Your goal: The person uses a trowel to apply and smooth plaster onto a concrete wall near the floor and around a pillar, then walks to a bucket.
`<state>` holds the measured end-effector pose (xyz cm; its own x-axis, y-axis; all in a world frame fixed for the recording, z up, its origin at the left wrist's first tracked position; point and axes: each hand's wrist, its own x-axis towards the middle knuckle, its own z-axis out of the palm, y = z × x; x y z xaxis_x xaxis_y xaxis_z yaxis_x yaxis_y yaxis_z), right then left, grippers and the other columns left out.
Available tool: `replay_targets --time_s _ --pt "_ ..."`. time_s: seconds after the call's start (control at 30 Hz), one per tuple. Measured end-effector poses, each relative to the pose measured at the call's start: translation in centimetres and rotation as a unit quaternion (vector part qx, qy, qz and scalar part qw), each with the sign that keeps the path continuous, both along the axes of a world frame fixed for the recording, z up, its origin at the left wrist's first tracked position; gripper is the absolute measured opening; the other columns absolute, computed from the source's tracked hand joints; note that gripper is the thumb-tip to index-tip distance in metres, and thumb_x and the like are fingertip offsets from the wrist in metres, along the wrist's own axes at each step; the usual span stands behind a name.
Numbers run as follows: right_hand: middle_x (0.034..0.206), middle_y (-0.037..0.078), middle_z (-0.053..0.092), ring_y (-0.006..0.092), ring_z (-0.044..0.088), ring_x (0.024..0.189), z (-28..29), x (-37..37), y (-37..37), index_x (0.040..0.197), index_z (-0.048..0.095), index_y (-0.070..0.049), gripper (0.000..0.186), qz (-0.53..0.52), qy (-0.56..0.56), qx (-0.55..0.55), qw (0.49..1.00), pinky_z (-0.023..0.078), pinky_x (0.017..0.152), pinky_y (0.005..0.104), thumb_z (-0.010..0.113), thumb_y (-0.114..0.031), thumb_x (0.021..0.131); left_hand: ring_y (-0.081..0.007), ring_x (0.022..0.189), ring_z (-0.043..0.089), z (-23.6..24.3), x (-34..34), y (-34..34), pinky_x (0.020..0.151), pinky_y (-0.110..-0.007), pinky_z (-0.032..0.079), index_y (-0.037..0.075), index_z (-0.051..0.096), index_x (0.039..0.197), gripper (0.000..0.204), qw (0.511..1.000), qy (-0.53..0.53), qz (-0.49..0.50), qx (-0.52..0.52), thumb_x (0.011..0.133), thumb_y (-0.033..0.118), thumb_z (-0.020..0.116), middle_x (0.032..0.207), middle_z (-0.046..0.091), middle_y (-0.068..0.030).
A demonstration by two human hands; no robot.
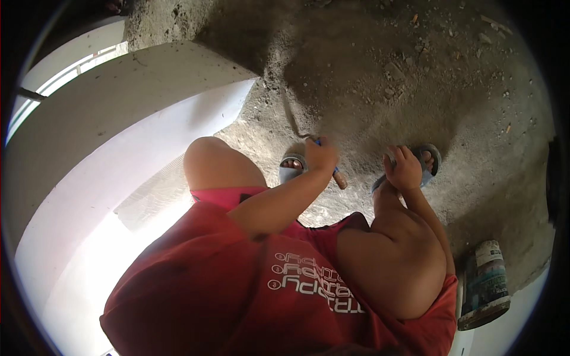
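My left hand point(322, 154) is closed around the handle of a hand tool point(339, 179), low over the floor between my feet. The handle shows blue near my fingers and brown at its near end. Beyond the hand a thin, dark, bent metal part point(292, 121) reaches away from me; I cannot make out what kind of tool it is. My right hand point(405, 169) hangs over my right foot with its fingers loosely spread and nothing in them. A grey sandal point(435, 155) is on that foot, and another sandal point(291, 172) is on the left one.
Rough, dusty concrete floor point(368, 71) lies ahead, with small rubble point(395, 74) at the far right. A pale low wall point(160, 127) curves along my left. At the near right a stained, labelled bucket point(487, 285) lies beside my right leg.
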<state>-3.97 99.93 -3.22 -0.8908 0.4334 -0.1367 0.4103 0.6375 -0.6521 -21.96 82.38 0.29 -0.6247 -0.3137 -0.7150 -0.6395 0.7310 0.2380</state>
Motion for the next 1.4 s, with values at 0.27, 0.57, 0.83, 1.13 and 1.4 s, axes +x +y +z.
replay_targets --time_s 0.27,0.57,0.83,1.13,1.4 --pt "0.099 0.011 0.066 0.0327 0.067 0.089 0.0 0.3 0.1 0.106 0.065 -0.009 0.022 0.011 -0.003 0.0 1.0 0.055 0.075 0.0422 0.071 -0.02 0.087 -0.026 0.076 0.068 -2.1 -1.7 -3.2 0.059 -0.038 0.056 -0.005 0.053 0.12 0.036 0.92 0.011 0.375 0.11 0.102 0.027 0.052 0.099 0.065 -0.0183" --pt "0.095 0.011 0.065 0.0327 0.067 0.088 0.6 0.3 0.0 0.104 0.066 -0.008 0.019 -0.017 0.017 -0.025 0.999 0.054 0.073 0.0434 0.069 -0.019 0.089 -0.0205 0.067 0.056 -1.6 -3.7 9.4 0.054 -0.039 0.051 0.0 0.051 0.116 0.022 0.919 -0.024 0.263 0.293 0.103 0.018 0.052 0.086 0.055 -0.0115" --pt "0.104 0.019 0.07 0.0386 0.069 0.091 2.1 -5.9 2.5 0.112 0.068 -0.003 0.033 -0.062 -0.019 -0.322 0.945 0.055 0.081 0.0449 0.07 -0.03 0.093 -0.0249 0.076 0.06 -0.3 -2.8 5.3 0.067 -0.043 0.052 0.003 0.053 0.103 0.037 0.963 0.05 0.144 0.221 0.102 0.04 0.051 0.086 0.062 -0.0156" --pt "0.097 0.021 0.072 0.0338 0.072 0.087 5.0 -11.3 3.9 0.134 0.051 -0.001 0.053 0.086 -0.224 -0.44 0.866 0.055 0.075 0.048 0.066 -0.028 0.092 -0.0197 0.102 0.062 0.9 -2.9 4.3 0.083 -0.035 0.049 0.006 0.058 0.129 0.044 0.927 -0.125 -0.305 0.18 0.106 0.042 0.047 0.118 0.063 -0.0089" --pt "0.101 0.02 0.073 0.0424 0.069 0.099 5.4 -9.4 5.4 0.119 0.063 -0.008 0.032 0.131 -0.245 -0.234 0.932 0.054 0.086 0.0519 0.055 -0.032 0.099 -0.0259 0.113 0.069 13.0 -8.2 3.0 0.095 -0.036 0.053 0.005 0.057 0.14 0.055 0.813 -0.283 -0.475 0.181 0.1 0.041 0.063 0.125 0.07 -0.0159"
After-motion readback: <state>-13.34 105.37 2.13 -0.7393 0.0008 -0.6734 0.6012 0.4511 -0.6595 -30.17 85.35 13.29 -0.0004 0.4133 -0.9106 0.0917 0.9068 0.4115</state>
